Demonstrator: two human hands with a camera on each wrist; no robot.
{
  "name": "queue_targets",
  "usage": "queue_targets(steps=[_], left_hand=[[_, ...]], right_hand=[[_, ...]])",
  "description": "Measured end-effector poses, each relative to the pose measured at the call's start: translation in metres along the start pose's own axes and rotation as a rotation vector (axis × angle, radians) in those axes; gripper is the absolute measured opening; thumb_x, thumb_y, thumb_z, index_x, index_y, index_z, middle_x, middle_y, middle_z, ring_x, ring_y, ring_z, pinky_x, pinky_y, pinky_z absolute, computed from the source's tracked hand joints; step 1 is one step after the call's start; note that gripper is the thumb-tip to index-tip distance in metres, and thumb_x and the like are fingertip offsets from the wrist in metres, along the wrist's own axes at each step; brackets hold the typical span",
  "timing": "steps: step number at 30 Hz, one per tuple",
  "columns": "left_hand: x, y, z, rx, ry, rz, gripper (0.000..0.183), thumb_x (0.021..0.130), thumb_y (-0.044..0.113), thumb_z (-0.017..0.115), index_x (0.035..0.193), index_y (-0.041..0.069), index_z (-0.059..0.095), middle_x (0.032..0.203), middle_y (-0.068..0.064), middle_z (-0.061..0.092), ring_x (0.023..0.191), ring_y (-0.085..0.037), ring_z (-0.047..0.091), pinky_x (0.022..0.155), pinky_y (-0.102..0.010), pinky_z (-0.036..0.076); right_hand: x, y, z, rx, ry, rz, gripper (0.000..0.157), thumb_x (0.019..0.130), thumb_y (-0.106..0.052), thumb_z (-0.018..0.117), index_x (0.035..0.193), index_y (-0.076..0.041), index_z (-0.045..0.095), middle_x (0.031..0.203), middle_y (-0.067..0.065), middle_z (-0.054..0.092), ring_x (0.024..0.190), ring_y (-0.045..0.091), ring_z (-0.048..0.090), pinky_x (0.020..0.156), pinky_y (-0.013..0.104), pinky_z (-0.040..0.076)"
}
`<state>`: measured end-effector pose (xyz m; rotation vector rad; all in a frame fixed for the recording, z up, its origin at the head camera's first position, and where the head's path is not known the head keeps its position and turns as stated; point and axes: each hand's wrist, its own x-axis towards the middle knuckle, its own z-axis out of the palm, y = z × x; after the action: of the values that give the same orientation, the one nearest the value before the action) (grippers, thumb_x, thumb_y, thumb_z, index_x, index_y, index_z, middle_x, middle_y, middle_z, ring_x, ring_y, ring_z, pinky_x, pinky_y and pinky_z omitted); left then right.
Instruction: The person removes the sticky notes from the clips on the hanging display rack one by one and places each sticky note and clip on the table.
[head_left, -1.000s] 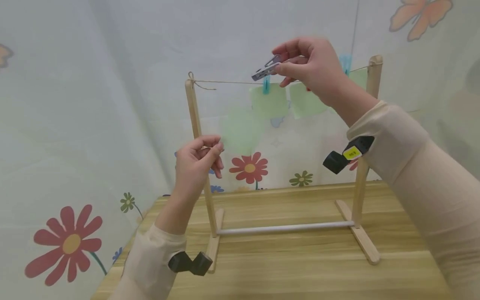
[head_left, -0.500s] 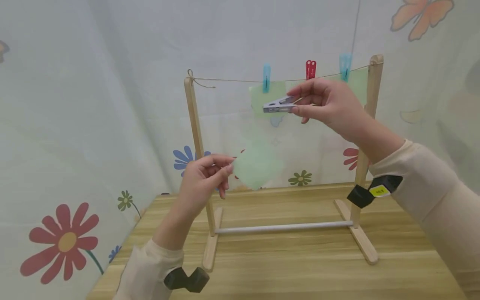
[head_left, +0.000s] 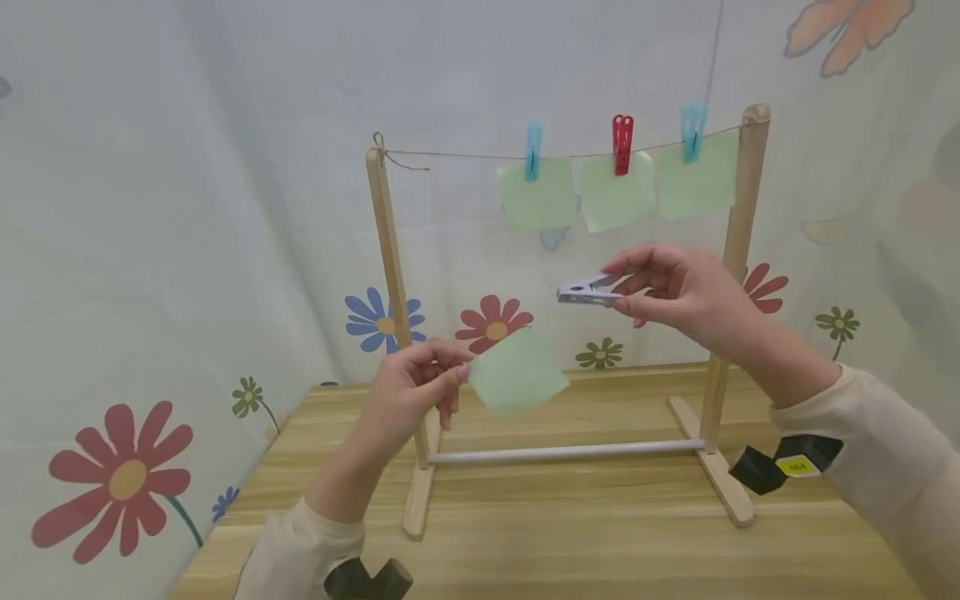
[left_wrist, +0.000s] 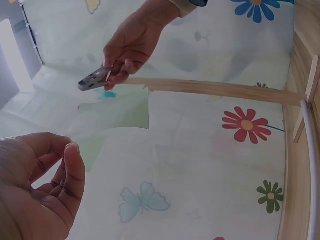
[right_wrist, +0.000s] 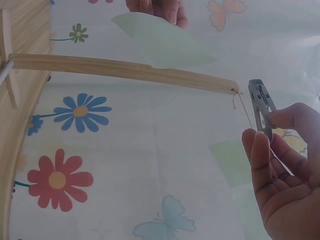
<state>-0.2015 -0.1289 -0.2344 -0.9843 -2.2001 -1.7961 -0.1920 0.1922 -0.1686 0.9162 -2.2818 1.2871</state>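
Observation:
In the head view my left hand (head_left: 416,387) pinches one corner of a thin, light green square sheet (head_left: 517,372); the rest of it spreads to the right of the fingertips. My right hand (head_left: 686,296), higher and further right, holds a grey clothespin (head_left: 585,290) by its handle ends between thumb and fingers. The nose of the clothespin points left, and nothing hangs from it. In the right wrist view, the clothespin (right_wrist: 261,102) stands upright above the fingertips, with the held sheet (right_wrist: 162,42) further off.
Behind the hands stands a wooden rack (head_left: 388,242) with a string (head_left: 457,155) across its top. Three green sheets hang there under a blue clothespin (head_left: 533,150), a red clothespin (head_left: 622,143) and another blue clothespin (head_left: 692,133). A white rod (head_left: 566,453) joins its feet on the wooden table (head_left: 570,525).
My right hand has come down from string height with the grey clothespin, uncovering the hanging sheets and red clothespin. My left hand has lowered slightly and moved right, carrying the green sheet.

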Motion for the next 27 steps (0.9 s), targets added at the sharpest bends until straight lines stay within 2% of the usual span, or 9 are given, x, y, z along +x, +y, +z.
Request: queue_targets(steps=[5,10,16,22,27], left_hand=[[-0.007,-0.013,0.001,-0.003,-0.032,-0.074,0.018,0.093,0.007,0.061,0.108,-0.003,0.063,0.069,0.000,0.058,0.053,-0.012,0.054,0.046,-0.023,0.052],[-0.012,-0.027,0.003,0.006,-0.049,-0.153,0.018,0.093,0.009,0.061,0.107,-0.001,0.064,0.072,-0.005,0.057,0.055,-0.011,0.054,0.047,-0.022,0.052],[-0.019,-0.046,0.005,0.014,-0.080,-0.241,0.020,0.092,0.010,0.061,0.108,-0.003,0.064,0.077,-0.002,0.060,0.057,-0.009,0.052,0.048,-0.017,0.048],[-0.025,-0.066,0.010,-0.014,-0.142,-0.309,0.025,0.092,0.010,0.062,0.110,-0.007,0.062,0.085,-0.002,0.062,0.058,-0.009,0.051,0.048,-0.017,0.046],[-0.030,-0.088,0.013,-0.036,-0.185,-0.355,0.024,0.092,0.009,0.061,0.110,-0.007,0.062,0.077,-0.001,0.057,0.057,-0.008,0.049,0.047,-0.017,0.046]], right_hand=[[-0.022,0.017,0.007,0.020,-0.042,0.017,0.029,0.087,0.000,0.066,0.115,0.002,0.058,0.094,-0.013,0.068,0.077,0.008,0.067,0.064,0.020,0.057],[-0.039,0.034,0.015,0.089,-0.077,0.023,0.029,0.086,0.003,0.066,0.114,0.004,0.057,0.094,-0.012,0.068,0.078,0.007,0.067,0.064,0.020,0.057],[-0.057,0.054,0.028,0.122,-0.114,0.029,0.030,0.086,0.004,0.065,0.115,0.006,0.056,0.094,-0.013,0.067,0.077,0.007,0.065,0.055,0.021,0.054],[-0.076,0.073,0.039,0.131,-0.134,0.106,0.030,0.087,0.000,0.066,0.116,0.005,0.057,0.091,-0.013,0.066,0.072,0.007,0.063,0.052,0.023,0.052],[-0.091,0.091,0.048,0.170,-0.152,0.171,0.030,0.088,-0.004,0.066,0.116,0.006,0.056,0.095,-0.015,0.065,0.076,0.003,0.062,0.052,0.023,0.051]])
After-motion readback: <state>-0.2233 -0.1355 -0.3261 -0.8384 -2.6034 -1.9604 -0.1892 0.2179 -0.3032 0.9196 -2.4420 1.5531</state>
